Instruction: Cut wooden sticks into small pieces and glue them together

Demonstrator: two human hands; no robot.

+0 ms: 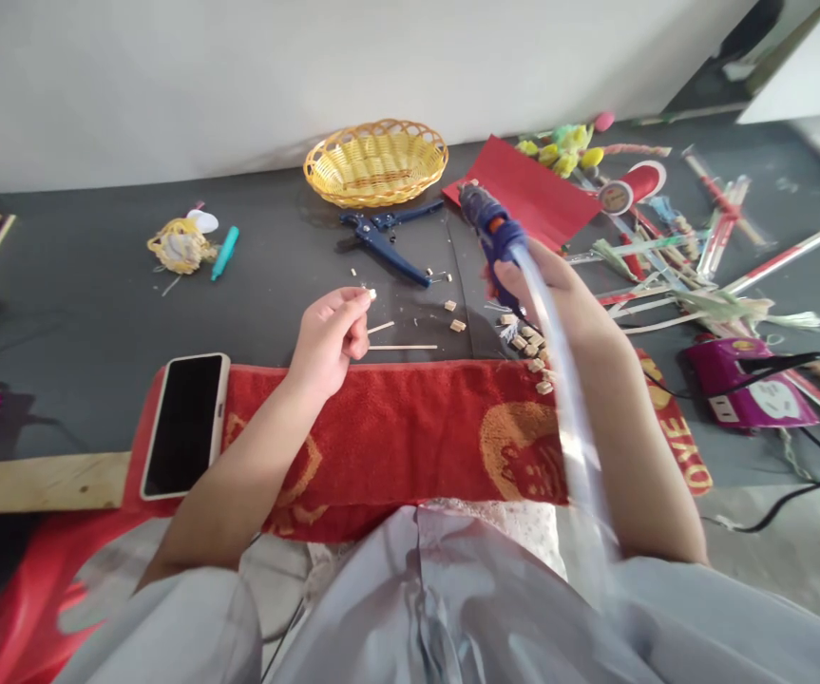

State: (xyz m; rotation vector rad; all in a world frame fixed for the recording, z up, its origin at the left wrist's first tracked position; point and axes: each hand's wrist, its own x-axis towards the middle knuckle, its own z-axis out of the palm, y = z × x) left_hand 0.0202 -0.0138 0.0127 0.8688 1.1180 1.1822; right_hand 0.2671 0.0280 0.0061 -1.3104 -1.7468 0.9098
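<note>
Between the thumb and forefinger of my left hand (331, 332) is a tiny pale wooden piece (371, 294). My right hand (552, 285) grips a blue glue gun (499, 233), nozzle pointing away and up to the left; a long clear glue stick (559, 370) trails from its back end. Thin wooden sticks (402, 347) lie just right of my left hand. Several small wooden bits (457, 325) are scattered on the table, with a pile of them (529, 344) below my right hand. Beyond my left hand rest blue-handled cutters (385, 249).
A yellow wicker basket (375, 171) stands by the wall beside red paper (530, 195). A red towel (395, 427) and a phone (187, 423) lie along the near edge. Straws and ribbon scraps (695, 261) clutter the right, near a purple power box (748, 385) with cords.
</note>
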